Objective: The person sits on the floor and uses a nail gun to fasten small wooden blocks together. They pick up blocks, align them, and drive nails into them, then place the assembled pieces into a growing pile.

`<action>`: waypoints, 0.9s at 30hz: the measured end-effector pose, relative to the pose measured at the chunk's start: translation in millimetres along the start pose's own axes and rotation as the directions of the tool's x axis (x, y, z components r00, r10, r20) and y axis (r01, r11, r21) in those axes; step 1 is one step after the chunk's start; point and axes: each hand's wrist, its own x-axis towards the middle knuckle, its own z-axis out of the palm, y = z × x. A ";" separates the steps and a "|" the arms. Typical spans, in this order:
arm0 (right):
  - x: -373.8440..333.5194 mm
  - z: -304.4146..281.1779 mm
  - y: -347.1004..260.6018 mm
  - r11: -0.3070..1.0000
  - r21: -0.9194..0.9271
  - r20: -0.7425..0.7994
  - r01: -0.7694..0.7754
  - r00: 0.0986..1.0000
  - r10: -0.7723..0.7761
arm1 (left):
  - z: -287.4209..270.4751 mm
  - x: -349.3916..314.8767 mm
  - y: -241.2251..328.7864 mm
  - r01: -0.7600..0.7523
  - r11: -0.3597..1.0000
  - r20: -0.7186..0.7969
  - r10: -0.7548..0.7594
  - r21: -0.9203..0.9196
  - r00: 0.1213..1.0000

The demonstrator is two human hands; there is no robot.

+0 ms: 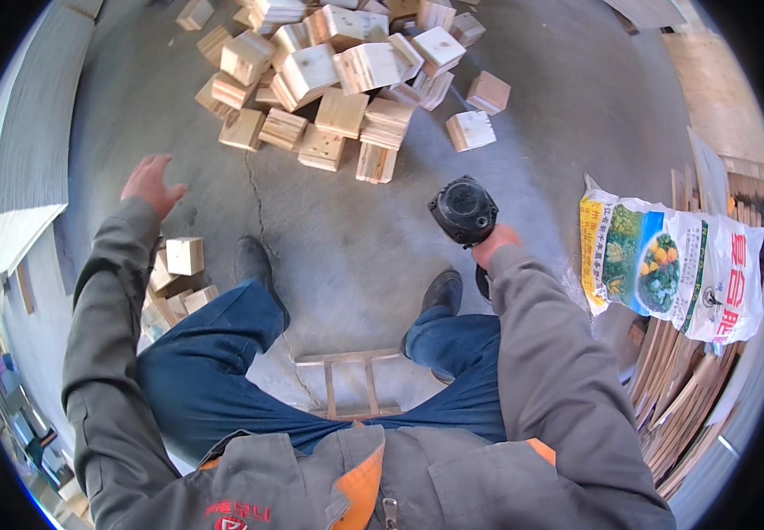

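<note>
Black tool (463,210), printed sack (678,265), red-lettered jacket (298,481)

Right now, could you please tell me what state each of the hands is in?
Left hand: open, fingers apart, with nothing visible in it.
Right hand: closed, holding a black tool.

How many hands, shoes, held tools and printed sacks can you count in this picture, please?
Hands, left hand and right hand: 2
Shoes, left shoe and right shoe: 2
Held black tool: 1
Printed sack: 1
Total: 6
</note>
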 end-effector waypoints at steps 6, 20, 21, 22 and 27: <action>0.8 -2.1 -0.8 1.000 -0.010 0.039 -0.008 0.999 0.009 | 22.3 53.3 143.1 -0.089 0.970 0.014 0.095 -0.227 0.995; 1.7 -16.6 1.7 0.999 0.032 0.124 -0.025 0.992 0.021 | 113.3 100.1 270.5 0.086 0.875 -0.026 -0.112 -0.477 0.993; 2.1 -14.7 2.7 0.998 0.057 0.104 -0.010 0.995 0.004 | 117.4 103.2 270.9 0.085 0.864 -0.023 -0.111 -0.495 0.994; 2.2 -11.2 5.9 0.997 0.081 0.083 0.004 0.996 -0.011 | 116.2 104.1 275.0 0.099 0.861 0.003 -0.113 -0.499 0.994; 5.1 -13.1 5.9 0.994 0.106 0.079 0.003 0.997 -0.012 | 122.2 114.5 276.6 0.097 0.847 -0.034 -0.134 -0.522 0.990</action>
